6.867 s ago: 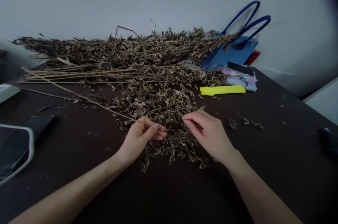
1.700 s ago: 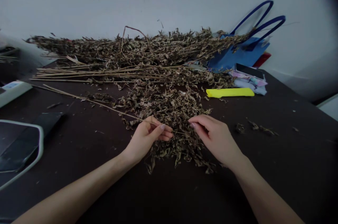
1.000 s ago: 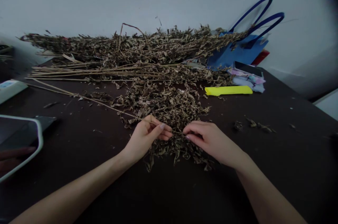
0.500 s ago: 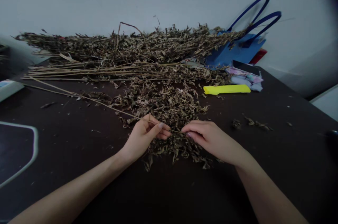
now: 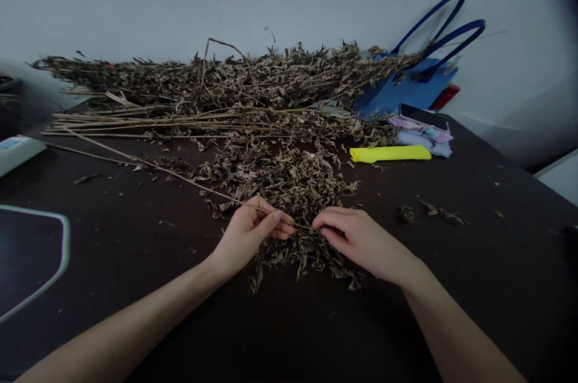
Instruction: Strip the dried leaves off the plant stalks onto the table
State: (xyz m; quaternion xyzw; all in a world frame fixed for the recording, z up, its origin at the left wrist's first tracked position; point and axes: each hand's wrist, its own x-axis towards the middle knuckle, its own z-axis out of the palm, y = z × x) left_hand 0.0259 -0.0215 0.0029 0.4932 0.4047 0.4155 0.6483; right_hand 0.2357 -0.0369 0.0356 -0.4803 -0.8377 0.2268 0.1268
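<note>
My left hand (image 5: 246, 237) pinches a long thin dry stem (image 5: 153, 167) that runs up and to the left across the dark table (image 5: 451, 286). My right hand (image 5: 361, 241) pinches the same stem's near end, a little to the right of the left hand. Both hands hover over a heap of stripped dry leaves (image 5: 280, 184). Behind it lie bare stalks (image 5: 149, 123) and a big pile of leafy dry branches (image 5: 217, 79).
A yellow flat object (image 5: 391, 153) lies to the right of the leaves. A blue bag (image 5: 406, 88) with loop handles stands at the back right, folded cloth (image 5: 422, 133) in front of it. A white-rimmed dark tray (image 5: 27, 256) sits at the left edge, a white device (image 5: 18, 151) behind it.
My right hand has slid left along the stem, closer to my left hand. The stem stays pinched in the left hand. The view has shifted slightly.
</note>
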